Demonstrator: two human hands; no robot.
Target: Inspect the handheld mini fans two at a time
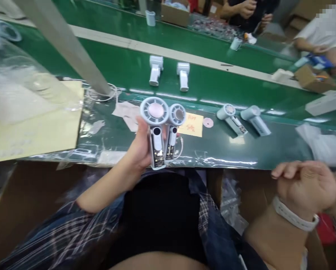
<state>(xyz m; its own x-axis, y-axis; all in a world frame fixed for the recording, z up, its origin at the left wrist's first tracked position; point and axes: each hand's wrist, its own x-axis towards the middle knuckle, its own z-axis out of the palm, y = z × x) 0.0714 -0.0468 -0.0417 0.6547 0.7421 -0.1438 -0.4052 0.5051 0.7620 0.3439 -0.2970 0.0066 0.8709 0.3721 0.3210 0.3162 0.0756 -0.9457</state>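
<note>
Precariously, the left hand (140,148) keeps its grip pressed around two handheld fans (162,131) side by side over the counter (227,150) edge, so the outer one could slip free and drop, with the right hand (308,185) well apart, its grip loosely curled on nothing.

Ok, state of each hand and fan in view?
left hand: shut on two fans, upright, side by side
right hand: half curled, empty
fans on near table: two, lying down, untouched
fans on belt: two, lying down
yellow note: lying flat
</note>
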